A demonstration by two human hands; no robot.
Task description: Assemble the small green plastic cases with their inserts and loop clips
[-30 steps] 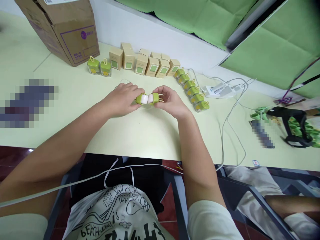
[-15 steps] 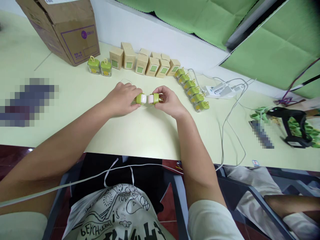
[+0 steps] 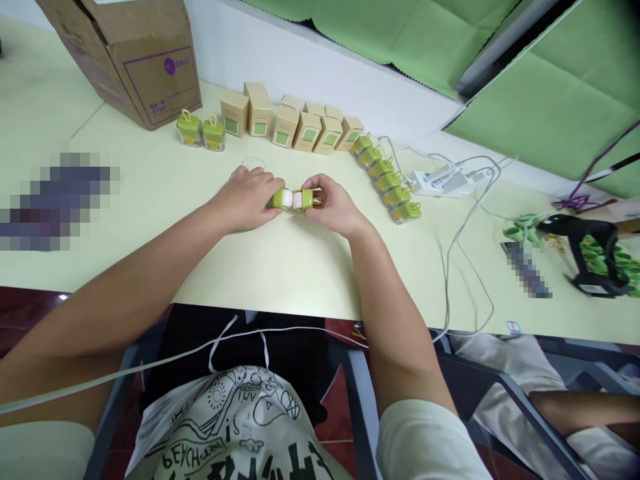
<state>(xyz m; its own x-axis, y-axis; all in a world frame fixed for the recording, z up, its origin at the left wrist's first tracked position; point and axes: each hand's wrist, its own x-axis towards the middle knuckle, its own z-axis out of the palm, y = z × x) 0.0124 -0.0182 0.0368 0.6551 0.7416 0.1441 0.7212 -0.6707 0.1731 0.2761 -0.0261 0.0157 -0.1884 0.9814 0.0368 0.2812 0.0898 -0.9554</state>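
Observation:
Over the table, my left hand [image 3: 250, 199] is closed around a small green piece with a white rounded end [image 3: 285, 198]. My right hand [image 3: 334, 205] pinches a similar green piece with a pale end [image 3: 304, 199], and a yellow loop shows on its far side. The two pale ends face each other, touching or almost touching. Fingers cover part of both pieces. Behind my left hand stand two green-lidded clear containers [image 3: 214, 133] with yellow loops. A slanting row of several such containers [image 3: 387, 179] lies beyond my right hand.
Several small cardboard boxes [image 3: 285, 127] line the wall, beside a large brown carton [image 3: 163, 80]. A power strip [image 3: 440, 184] with white cables [image 3: 457, 240] lies to the right. Farther right are a black handheld device [image 3: 600, 260] and green parts. Another person's arm [image 3: 580, 407] shows lower right.
My right hand has moved slightly left, and the gap between the two pale ends has closed or nearly closed. My left hand keeps its hold.

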